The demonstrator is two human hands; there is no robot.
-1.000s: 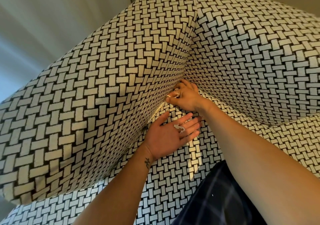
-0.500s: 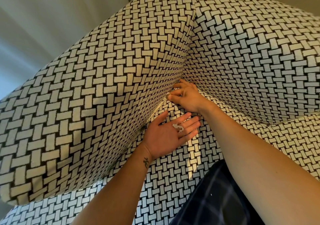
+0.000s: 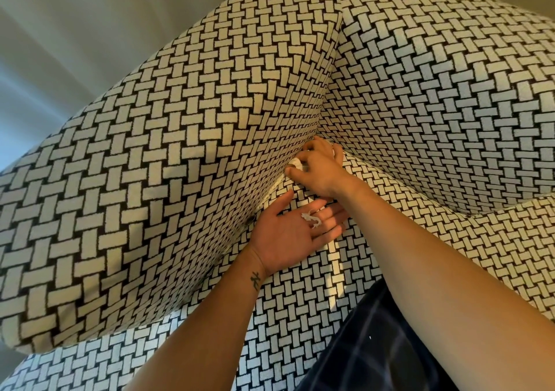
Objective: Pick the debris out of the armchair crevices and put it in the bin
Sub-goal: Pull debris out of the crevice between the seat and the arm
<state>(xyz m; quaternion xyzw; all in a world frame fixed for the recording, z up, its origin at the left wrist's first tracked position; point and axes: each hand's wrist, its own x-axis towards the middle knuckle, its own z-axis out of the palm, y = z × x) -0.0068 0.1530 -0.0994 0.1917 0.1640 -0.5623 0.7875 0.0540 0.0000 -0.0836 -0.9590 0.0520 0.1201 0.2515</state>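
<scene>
The armchair is covered in black-and-white basket-weave fabric. My left hand lies palm up and flat on the seat cushion beside the armrest crevice, with a small white scrap of debris resting on its fingers. My right hand is at the corner where armrest, backrest and seat meet. Its fingertips pinch a small white crumpled bit at the mouth of the crevice. The bin is not in view.
The armrest rises at the left, the backrest at the right, and the seat cushion runs toward me. A pale curtain hangs behind the chair. Dark plaid cloth covers my leg at the bottom.
My right hand's fingers have closed and drawn a white bit out at the crevice mouth. My left hand has stayed flat with its scrap.
</scene>
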